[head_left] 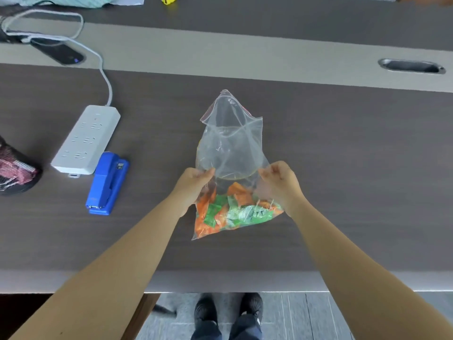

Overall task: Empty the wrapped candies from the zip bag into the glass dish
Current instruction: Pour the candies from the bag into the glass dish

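Note:
A clear zip bag [230, 143] is held above the dark table, its mouth pointing away from me. Orange and green wrapped candies [232, 212] fill its near end. My left hand [193, 184] pinches the bag's left side and my right hand [279, 184] pinches its right side, about halfway along. Through the plastic I see the round rim of the glass dish [239, 177], standing on the table under the bag's empty upper part. Most of the dish is blurred by the bag.
A white power strip [85, 139] and a blue stapler [107, 182] lie to the left. A dark phone [60, 54] and a white cable [103, 69] are at the back left. A cable slot [411, 66] is at the back right. The table's near edge [220, 280] runs below my arms.

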The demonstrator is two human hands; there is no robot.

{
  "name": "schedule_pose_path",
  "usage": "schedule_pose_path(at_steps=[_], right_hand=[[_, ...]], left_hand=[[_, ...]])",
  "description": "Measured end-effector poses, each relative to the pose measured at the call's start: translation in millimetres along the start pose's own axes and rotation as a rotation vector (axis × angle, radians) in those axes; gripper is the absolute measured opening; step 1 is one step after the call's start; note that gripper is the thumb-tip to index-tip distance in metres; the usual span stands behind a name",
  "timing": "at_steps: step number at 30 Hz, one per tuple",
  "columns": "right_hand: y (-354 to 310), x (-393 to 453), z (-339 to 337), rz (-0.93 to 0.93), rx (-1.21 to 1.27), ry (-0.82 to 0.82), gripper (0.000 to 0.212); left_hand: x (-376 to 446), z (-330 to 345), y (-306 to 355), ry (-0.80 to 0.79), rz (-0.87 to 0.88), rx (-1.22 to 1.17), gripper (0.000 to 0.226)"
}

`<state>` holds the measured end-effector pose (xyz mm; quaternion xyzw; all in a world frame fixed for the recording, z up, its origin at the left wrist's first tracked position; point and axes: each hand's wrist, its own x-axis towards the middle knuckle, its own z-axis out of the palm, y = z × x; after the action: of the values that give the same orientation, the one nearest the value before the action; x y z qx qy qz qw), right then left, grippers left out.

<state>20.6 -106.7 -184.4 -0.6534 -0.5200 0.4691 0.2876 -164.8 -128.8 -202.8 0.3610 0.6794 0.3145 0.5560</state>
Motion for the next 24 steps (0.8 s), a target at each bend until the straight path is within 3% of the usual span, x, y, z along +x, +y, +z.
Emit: schedule_pose_path(at_steps=[2, 5, 7, 10, 15, 19, 24], right_hand=[[0, -4, -3, 0.038, 0.084, -0.034, 0.018], [7, -11, -13, 0.076, 0.106, -0.115, 0.042], [15, -15, -18, 0.094, 0.029, -0.204, 0.048], [22, -21, -19, 0.120, -0.100, -0.278, 0.032], [25, -24, -14, 0.079, -0.191, -0.210, 0.031], [20, -27, -10, 0.073, -0.153, -0.163, 0.033], [7, -29, -12, 0.146, -0.010, -0.158, 0.038]], left_hand=[[-6, -3, -10, -0.018, 0.027, -0.001, 0.036], [-14, -10, -25, -0.054, -0.005, 0.084, 0.049], [-19, -12, -32, -0.099, -0.040, 0.243, 0.072], [-23, -11, -33, -0.144, -0.059, 0.402, 0.088], [-27, -8, -32, -0.076, 0.032, 0.413, 0.060], [-33, -4, -21, -0.068, 0.096, 0.176, 0.037], [-36, -8, -7, -0.165, -0.001, -0.109, 0.019]])
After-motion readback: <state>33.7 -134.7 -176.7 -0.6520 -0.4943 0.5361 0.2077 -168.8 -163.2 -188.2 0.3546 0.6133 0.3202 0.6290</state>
